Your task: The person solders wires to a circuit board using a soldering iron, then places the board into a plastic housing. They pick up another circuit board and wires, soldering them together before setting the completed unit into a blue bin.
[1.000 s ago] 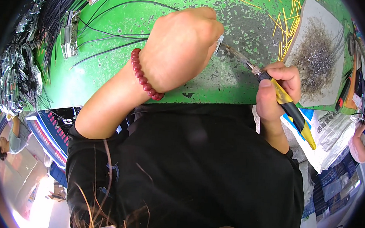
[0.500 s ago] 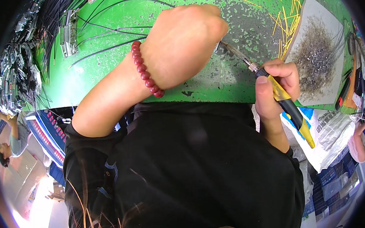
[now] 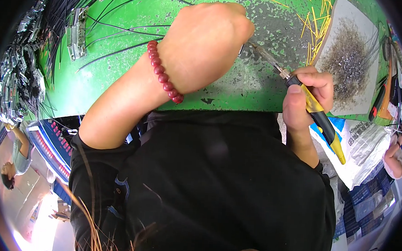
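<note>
My left hand [image 3: 207,48] is bent over the green worktable [image 3: 136,63], its back up and a red bead bracelet [image 3: 161,73] round the wrist. Its fingers curl out of sight; the edge of something small shows beside them, too hidden to name. My right hand [image 3: 309,92] grips a yellow and black soldering iron [image 3: 323,125], thumb on one side and fingers on the other. The iron's metal tip points up and left, close to the hidden fingertips of my left hand. Whether the tip touches anything cannot be seen. Black wires [image 3: 119,32] run under my left hand.
Small metal-cased parts [image 3: 19,75] pile up at the far left, beside a bundle of black cables [image 3: 64,9]. Thin yellow tubes [image 3: 314,29] lie back right, next to a grey board [image 3: 349,65] with dark residue. Hand tools [image 3: 387,92] lie at the right edge.
Both hands and the soldering iron have shifted slightly to the right. The iron's tip stays close to my left fingers. A person at the far left has moved a little.
</note>
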